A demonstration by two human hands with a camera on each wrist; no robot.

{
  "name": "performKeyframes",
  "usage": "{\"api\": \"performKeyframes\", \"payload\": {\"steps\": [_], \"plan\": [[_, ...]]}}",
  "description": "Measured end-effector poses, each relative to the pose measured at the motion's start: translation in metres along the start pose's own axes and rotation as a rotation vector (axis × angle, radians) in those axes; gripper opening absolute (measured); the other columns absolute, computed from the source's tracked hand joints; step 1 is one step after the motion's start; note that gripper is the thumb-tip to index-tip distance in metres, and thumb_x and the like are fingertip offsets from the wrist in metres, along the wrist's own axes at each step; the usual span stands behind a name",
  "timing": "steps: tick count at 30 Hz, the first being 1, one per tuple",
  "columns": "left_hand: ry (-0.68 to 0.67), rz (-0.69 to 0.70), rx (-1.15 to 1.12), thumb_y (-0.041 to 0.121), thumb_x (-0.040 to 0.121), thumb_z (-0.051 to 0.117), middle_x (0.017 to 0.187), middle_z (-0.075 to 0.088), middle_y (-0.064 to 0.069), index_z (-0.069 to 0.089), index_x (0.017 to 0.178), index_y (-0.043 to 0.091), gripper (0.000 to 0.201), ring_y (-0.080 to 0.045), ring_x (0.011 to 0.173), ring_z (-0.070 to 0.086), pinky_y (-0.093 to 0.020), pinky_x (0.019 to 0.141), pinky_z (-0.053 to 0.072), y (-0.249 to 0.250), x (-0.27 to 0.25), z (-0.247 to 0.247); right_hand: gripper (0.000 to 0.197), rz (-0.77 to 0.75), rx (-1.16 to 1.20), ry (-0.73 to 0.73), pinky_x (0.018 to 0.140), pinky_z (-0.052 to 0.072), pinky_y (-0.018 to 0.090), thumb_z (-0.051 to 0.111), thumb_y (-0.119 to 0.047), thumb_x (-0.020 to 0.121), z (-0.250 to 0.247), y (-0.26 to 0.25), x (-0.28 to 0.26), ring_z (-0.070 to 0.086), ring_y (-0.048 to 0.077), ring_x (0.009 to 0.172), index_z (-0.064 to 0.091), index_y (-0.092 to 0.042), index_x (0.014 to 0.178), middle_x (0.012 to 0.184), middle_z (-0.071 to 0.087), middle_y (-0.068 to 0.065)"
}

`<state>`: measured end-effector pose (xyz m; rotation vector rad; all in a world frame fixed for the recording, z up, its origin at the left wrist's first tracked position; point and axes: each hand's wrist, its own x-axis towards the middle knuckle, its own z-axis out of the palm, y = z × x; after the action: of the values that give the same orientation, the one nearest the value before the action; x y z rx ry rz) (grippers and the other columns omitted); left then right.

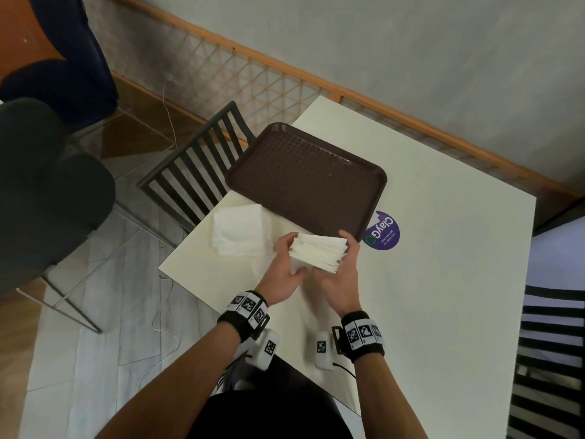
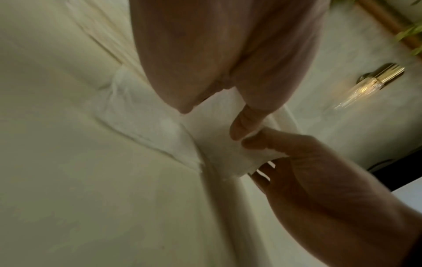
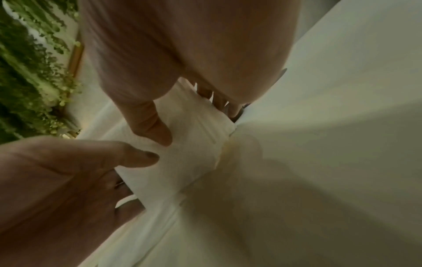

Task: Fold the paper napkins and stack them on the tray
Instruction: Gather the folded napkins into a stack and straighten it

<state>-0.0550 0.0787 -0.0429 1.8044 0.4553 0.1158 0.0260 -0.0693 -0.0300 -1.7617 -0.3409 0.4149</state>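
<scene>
A stack of folded white napkins (image 1: 318, 253) is held between both my hands over the white table (image 1: 443, 280), just short of the near edge of the brown tray (image 1: 304, 175). My left hand (image 1: 289, 256) grips its left end, thumb underneath. My right hand (image 1: 343, 258) grips its right end, fingers curled over the far side. In the left wrist view the napkin stack (image 2: 219, 153) sits between my left hand (image 2: 228, 54) and my right hand (image 2: 319, 180). The right wrist view shows the stack (image 3: 189, 144) pinched by my right hand (image 3: 182, 54). No napkins lie on the tray. A flat pile of unfolded napkins (image 1: 240, 229) lies left of my hands.
A round purple sticker (image 1: 381, 231) is on the table right of the tray's near corner. A dark slatted chair (image 1: 196, 172) stands by the table's left edge, and a striped chair (image 1: 550, 359) by the right. A wooden lattice rail (image 1: 285, 80) runs behind.
</scene>
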Motion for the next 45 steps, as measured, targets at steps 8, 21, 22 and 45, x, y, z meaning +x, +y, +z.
{"api": "performKeyframes", "payload": {"steps": [8, 21, 22, 45], "plan": [[0.044, 0.131, 0.238, 0.001, 0.101, 0.061, 0.122, 0.058, 0.021, 0.044, 0.144, 0.024, 0.051, -0.018, 0.127, 0.059, -0.045, 0.116, 0.046, 0.018, 0.014, -0.002, 0.077, -0.305, -0.619, -0.034, 0.103, 0.053, 0.040, 0.085, -0.033, 0.081, -0.024, -0.017, 0.018, 0.064, 0.018, 0.116, 0.052, -0.035, 0.150, 0.132, 0.067, -0.005], [0.047, 0.056, -0.096, 0.026, 0.082, 0.094, 0.131, 0.069, 0.010, 0.056, 0.147, 0.033, 0.076, -0.011, 0.123, 0.067, -0.041, 0.107, 0.057, 0.032, 0.021, 0.013, 0.058, 0.013, -0.184, 0.000, 0.090, 0.057, 0.030, 0.076, -0.009, 0.095, -0.040, 0.013, 0.016, 0.071, 0.001, 0.106, 0.048, -0.034, 0.139, 0.123, 0.072, -0.016], [0.034, 0.030, -0.113, 0.024, 0.083, 0.094, 0.134, 0.067, 0.009, 0.049, 0.152, 0.032, 0.083, -0.010, 0.124, 0.066, -0.040, 0.107, 0.057, 0.028, 0.022, 0.017, 0.065, 0.012, -0.153, 0.013, 0.093, 0.059, 0.030, 0.077, -0.007, 0.094, -0.038, 0.015, 0.017, 0.070, 0.001, 0.110, 0.045, -0.032, 0.144, 0.127, 0.070, -0.014], [0.025, 0.138, 0.004, -0.015, 0.086, 0.066, 0.142, 0.053, 0.012, 0.036, 0.155, 0.035, 0.090, -0.007, 0.130, 0.057, -0.030, 0.113, 0.051, 0.022, 0.017, 0.026, 0.107, -0.152, -0.076, 0.104, 0.107, 0.058, 0.046, 0.064, 0.014, 0.074, -0.015, 0.011, 0.006, 0.064, 0.019, 0.126, 0.030, -0.051, 0.153, 0.142, 0.057, 0.011]]}}
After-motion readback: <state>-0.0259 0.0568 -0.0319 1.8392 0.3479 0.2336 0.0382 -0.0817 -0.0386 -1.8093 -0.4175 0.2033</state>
